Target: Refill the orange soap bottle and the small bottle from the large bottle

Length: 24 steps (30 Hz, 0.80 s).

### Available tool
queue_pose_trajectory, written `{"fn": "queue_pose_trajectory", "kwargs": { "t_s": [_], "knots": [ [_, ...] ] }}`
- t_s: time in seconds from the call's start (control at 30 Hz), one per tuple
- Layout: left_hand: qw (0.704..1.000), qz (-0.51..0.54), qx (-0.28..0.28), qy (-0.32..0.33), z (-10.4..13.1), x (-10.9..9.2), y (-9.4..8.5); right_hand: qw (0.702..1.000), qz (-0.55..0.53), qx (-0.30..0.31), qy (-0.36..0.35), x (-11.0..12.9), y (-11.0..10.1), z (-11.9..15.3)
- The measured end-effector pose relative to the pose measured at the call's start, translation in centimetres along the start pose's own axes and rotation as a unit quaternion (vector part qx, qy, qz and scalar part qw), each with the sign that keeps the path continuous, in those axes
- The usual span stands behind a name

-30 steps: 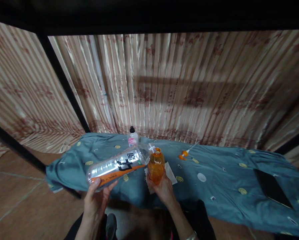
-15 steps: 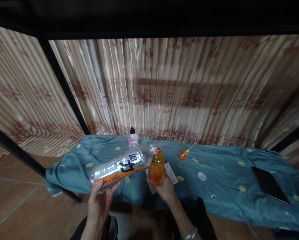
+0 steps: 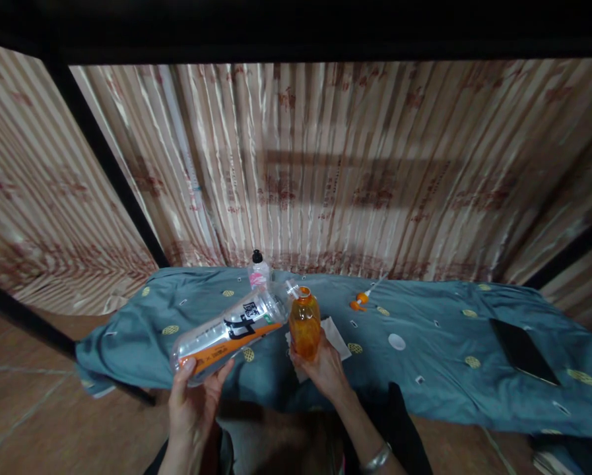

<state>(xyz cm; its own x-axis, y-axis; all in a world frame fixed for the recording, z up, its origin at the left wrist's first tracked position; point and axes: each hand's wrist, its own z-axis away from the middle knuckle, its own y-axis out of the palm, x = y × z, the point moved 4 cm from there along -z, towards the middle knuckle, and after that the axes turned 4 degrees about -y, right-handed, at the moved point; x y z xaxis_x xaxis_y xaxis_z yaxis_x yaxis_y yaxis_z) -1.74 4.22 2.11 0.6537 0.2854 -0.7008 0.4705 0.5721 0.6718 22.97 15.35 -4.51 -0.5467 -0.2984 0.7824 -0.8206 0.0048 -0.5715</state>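
Note:
My left hand [image 3: 197, 396] grips the lower end of a large clear plastic bottle [image 3: 226, 336] with an orange and silver label. That bottle is tilted, its uncapped neck pointing right and up. My right hand [image 3: 323, 366] is wrapped round an orange translucent bottle [image 3: 305, 326], which stands roughly upright with its mouth open. The clear bottle's neck is close beside the orange bottle's mouth; whether they touch I cannot tell. Below the orange bottle lies a white tissue [image 3: 336, 336]. An orange pump top [image 3: 360, 301] with a thin tube rests on the bedding to the right.
Blue-green bedding [image 3: 439, 343] covers the bed. A small bottle with a black cap [image 3: 259, 274] stands at the back. To the right are a white round disc [image 3: 396, 342] and a dark flat object [image 3: 523, 351]. Black frame bars [image 3: 102, 158] stand left, with a striped curtain behind.
The view has shifted slightly. The orange bottle stands more upright, and the clear bottle's neck has moved a little away from above its mouth. Both hands keep their hold.

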Motion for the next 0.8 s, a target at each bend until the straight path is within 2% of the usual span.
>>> {"fn": "queue_pose_trajectory", "kwargs": {
  "t_s": [0.13, 0.4, 0.8],
  "knots": [
    [1.000, -0.025, 0.004, 0.001, -0.4, 0.0, -0.2, 1.000, -0.022, -0.011, -0.017, 0.1, 0.0, 0.0],
    [0.999, -0.046, 0.016, -0.015, -0.3, 0.0, 0.1, 0.998, -0.050, -0.005, 0.026, 0.0, 0.1, 0.1],
    [0.998, -0.056, 0.012, 0.004, 0.8, -0.7, 0.4, 0.996, -0.083, -0.006, 0.003, 0.3, -0.8, 0.1]
  ]
}}
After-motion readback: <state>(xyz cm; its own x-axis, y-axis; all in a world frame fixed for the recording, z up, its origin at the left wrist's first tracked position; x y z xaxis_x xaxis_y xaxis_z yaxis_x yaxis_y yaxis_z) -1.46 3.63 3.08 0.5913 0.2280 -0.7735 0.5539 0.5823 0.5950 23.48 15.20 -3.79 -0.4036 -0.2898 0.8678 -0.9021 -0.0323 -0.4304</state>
